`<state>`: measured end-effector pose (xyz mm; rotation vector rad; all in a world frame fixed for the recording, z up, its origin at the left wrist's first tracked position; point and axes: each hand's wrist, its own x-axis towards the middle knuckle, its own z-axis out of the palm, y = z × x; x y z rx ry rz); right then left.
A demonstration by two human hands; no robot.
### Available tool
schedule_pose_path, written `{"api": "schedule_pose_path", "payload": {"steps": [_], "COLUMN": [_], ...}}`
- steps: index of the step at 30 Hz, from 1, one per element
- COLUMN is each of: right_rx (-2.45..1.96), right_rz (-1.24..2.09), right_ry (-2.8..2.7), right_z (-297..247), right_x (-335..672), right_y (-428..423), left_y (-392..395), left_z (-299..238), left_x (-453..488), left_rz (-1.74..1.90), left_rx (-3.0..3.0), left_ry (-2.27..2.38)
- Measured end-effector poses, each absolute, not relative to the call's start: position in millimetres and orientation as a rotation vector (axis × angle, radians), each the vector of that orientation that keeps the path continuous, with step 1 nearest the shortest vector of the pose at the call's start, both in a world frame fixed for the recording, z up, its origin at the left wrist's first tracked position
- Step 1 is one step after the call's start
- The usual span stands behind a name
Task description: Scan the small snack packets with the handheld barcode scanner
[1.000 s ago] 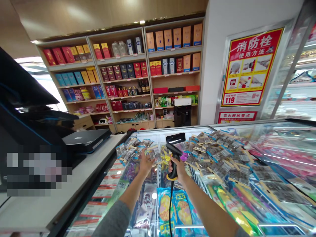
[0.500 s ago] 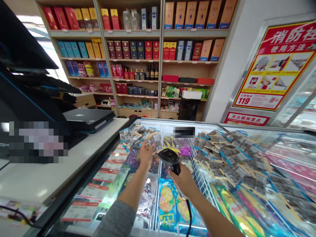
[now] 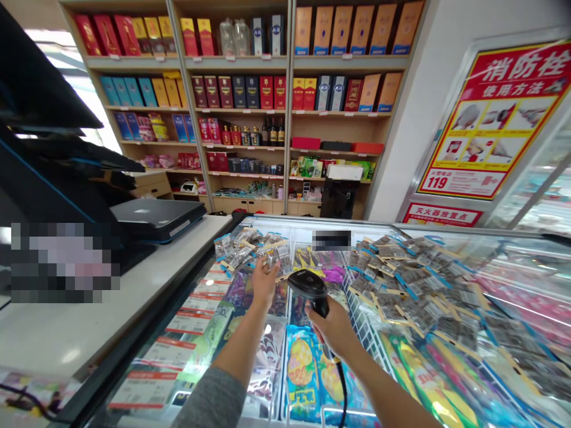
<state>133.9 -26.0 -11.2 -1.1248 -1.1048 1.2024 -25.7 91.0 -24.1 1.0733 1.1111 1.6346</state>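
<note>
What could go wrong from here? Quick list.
1. The left hand is at a packet crowded by similar ones, so the scanner might read a neighbour if triggered.
2. The cord trailing below the right hand could snag or drag.
3. The loosely overlapping packet pile on the right might slide if bumped.

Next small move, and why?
Probably tilt the clear packet slightly toward the scanner: the left grip has the packet at the pile's edge, and the right grip holds the scanner, its head close by but apart from the packet.
</note>
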Motion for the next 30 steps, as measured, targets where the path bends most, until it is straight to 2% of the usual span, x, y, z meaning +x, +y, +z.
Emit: {"api": "schedule_pose_path", "payload": {"steps": [4,8,16,21,25,30], "right_rx": [-0.844,-0.595,-0.341,-0.207,-0.173,-0.183], "right_rz": [1.433,1.328,0.999,0.867,0.847,0.875], "right_ry": [-0.776,-0.503,-0.263,-0.141,-0.132,-0.059], "right_z": [2,11,18,10,4,11], "right_x": [166,222,294,323,331,325], "right_y": [-24,-19,-5,-4,1,0], "left_y": [93,97,88,81,76,75], "left_z": [-24,-22,28,52,49,53], "left_x": [-33,-13,174,255,273,255], "left_rz": [1.692,1.591,1.185,1.019,0.564,0.632], "left_rx": [1.115,1.255,1.536,2.361,2.762,2.804], "left_ry": [1.140,1.194,0.915,0.983,1.043,0.988]}}
